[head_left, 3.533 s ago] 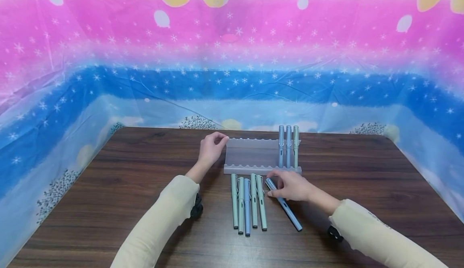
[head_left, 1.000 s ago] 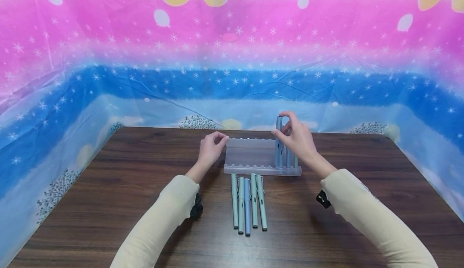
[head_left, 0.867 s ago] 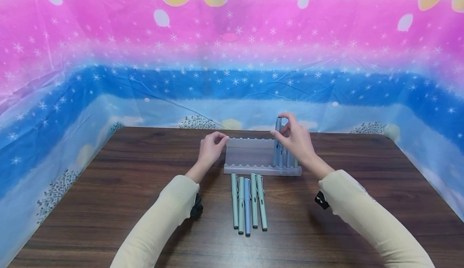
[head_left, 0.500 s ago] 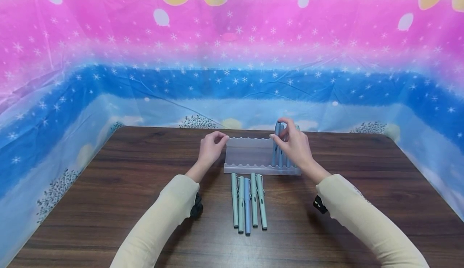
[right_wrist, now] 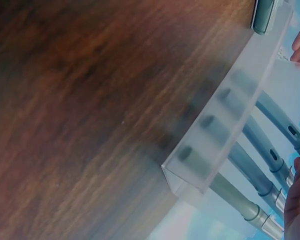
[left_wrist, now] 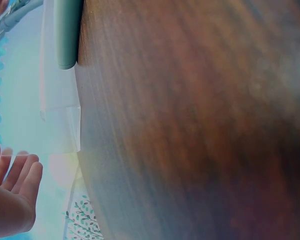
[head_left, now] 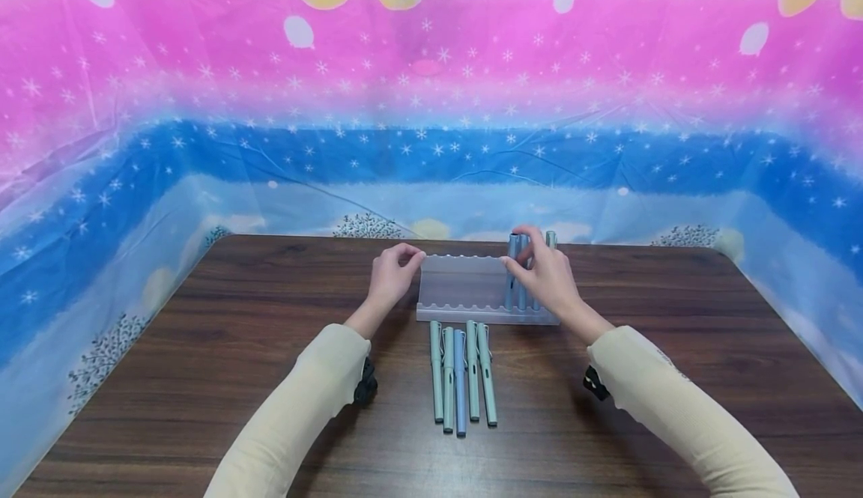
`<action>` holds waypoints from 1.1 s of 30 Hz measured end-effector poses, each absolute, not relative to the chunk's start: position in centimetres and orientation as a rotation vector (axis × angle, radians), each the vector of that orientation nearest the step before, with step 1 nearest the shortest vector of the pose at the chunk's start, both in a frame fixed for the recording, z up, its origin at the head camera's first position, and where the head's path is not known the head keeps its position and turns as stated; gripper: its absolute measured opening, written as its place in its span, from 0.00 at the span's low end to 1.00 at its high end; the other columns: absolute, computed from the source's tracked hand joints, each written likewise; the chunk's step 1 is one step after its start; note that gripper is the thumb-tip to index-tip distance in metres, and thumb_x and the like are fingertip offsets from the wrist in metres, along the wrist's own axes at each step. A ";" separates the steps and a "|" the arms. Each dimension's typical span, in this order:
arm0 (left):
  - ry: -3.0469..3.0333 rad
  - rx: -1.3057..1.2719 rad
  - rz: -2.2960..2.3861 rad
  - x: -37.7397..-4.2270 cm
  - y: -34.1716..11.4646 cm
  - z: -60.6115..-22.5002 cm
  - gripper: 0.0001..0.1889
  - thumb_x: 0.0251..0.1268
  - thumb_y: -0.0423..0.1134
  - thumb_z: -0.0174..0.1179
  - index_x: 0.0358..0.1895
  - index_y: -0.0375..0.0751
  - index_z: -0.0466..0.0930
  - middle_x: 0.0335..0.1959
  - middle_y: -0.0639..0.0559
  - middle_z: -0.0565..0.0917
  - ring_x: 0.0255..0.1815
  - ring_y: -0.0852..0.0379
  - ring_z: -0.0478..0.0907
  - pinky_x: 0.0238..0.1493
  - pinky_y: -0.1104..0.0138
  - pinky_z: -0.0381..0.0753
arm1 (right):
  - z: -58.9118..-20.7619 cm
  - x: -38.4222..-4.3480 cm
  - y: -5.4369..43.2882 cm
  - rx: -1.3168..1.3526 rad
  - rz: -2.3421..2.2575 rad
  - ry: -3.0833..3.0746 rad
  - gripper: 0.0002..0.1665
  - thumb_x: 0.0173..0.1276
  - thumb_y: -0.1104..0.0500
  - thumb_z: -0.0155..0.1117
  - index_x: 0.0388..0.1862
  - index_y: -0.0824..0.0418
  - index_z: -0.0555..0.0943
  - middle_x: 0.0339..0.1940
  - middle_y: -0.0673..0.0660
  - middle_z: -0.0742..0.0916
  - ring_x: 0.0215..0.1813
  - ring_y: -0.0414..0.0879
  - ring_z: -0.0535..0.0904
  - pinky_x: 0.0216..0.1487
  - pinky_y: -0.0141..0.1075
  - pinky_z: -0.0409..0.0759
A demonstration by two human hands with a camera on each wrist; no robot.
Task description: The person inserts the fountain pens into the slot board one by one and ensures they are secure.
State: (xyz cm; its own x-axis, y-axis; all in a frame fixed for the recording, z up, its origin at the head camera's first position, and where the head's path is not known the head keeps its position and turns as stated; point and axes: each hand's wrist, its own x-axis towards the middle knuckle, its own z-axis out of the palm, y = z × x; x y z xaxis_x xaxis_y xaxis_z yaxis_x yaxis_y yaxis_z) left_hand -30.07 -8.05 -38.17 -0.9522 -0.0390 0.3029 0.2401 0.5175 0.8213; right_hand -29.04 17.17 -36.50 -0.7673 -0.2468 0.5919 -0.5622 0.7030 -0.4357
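A clear plastic pen rack (head_left: 458, 282) with scalloped edges stands towards the back of the table. My left hand (head_left: 391, 277) pinches its upper left corner between thumb and fingers. At the right end, my right hand (head_left: 554, 277) holds the cap end of a blue-grey pen (head_left: 509, 294), whose lower end sits in a notch of the front ledge. Beside it two more blue-grey pens and a green pen (right_wrist: 235, 197) lean in neighbouring notches, partly behind the right hand in the head view.
In front of the rack, several green pens (head_left: 448, 386) and one light blue pen (head_left: 461, 393) lie side by side on the brown wood table (head_left: 270, 318). A patterned pink and blue cloth (head_left: 431, 161) hangs around the back and sides.
The right hand took the loose blue-grey pen from the table, brought it to the rack and lowered it into the notch left of the other blue-grey pens. The left hand stayed on the corner.
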 end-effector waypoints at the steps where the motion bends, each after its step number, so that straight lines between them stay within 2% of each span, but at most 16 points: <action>1: -2.478 -0.170 -1.408 -30.1 -8.0 -38.2 0.10 0.61 0.40 0.55 0.38 0.38 0.79 0.37 0.48 0.80 0.39 0.53 0.75 0.43 0.61 0.71 | -36.5 -29.0 17.2 0.620 0.840 -2.414 0.27 0.60 0.53 0.61 0.56 0.56 0.65 0.22 0.49 0.78 0.14 0.39 0.66 0.14 0.34 0.65; 19: -2.484 -0.158 -1.409 -29.9 -8.0 -38.1 0.10 0.61 0.41 0.54 0.38 0.38 0.79 0.37 0.48 0.80 0.38 0.54 0.75 0.42 0.62 0.72 | -34.8 -30.0 19.0 0.718 0.839 -2.694 0.33 0.60 0.56 0.61 0.63 0.56 0.62 0.17 0.50 0.75 0.18 0.43 0.68 0.21 0.37 0.67; 33: -2.483 -0.162 -1.415 -29.9 -8.0 -38.0 0.10 0.61 0.40 0.55 0.38 0.37 0.79 0.37 0.48 0.80 0.38 0.53 0.75 0.42 0.62 0.72 | -34.0 -30.4 18.6 0.691 0.688 -2.803 0.34 0.59 0.55 0.61 0.64 0.56 0.61 0.17 0.50 0.75 0.16 0.43 0.67 0.15 0.35 0.64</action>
